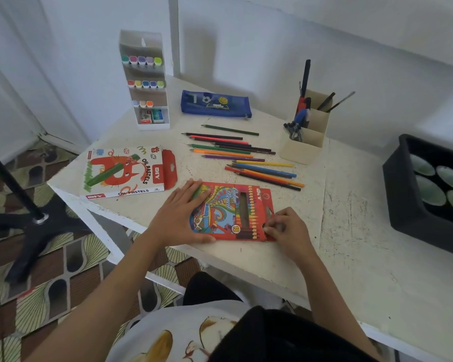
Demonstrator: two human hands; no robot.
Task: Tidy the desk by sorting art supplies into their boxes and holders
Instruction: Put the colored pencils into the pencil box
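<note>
A red colour pencil box (233, 211) lies flat near the front edge of the white desk (351, 231). My left hand (181, 212) lies on the box's left end with straight fingers, thumb along its near edge. My right hand (285, 228) has its fingers curled at the box's right end, pinching the flap. Several loose colour pencils (241, 155) lie spread behind the box. A red oil pastels box (126, 173) sits to the left, its flap open.
A white marker rack (145, 82) stands at the back left, a blue pencil pouch (216, 103) beside it. A beige pen holder (304, 134) with pens stands back right. A black tray (408, 194) with pale dishes sits at the right. A fan stand (24, 205) is on the floor left.
</note>
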